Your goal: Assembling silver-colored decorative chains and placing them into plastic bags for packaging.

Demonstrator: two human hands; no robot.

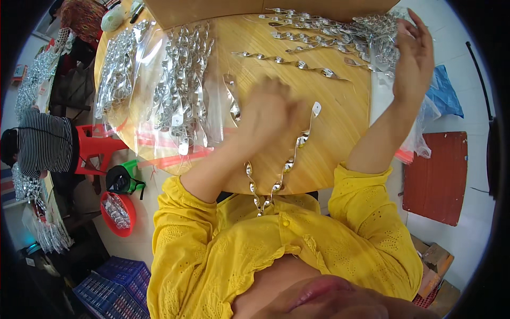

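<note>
My left hand (270, 114) is over the middle of the round table, its fingers blurred by motion. Just left of it is a shiny silver twisted strip (232, 98), partly hidden behind the hand. Another twisted silver strip (289, 162) with a small white tag end droops in a loop over the near table edge, against my yellow top. My right hand (414, 56) is at the far right, fingers apart and slightly bent, beside a heap of silver spirals (374, 26). Several loose spirals (297, 64) lie left of that heap.
Clear plastic bags of silver spirals (183, 80) lie on the table's left. A cardboard box (212, 9) stands at the back. A red stool (98, 149), a red basin (118, 215) and a seated person (45, 141) are to the left. A brown-red board (435, 178) is right.
</note>
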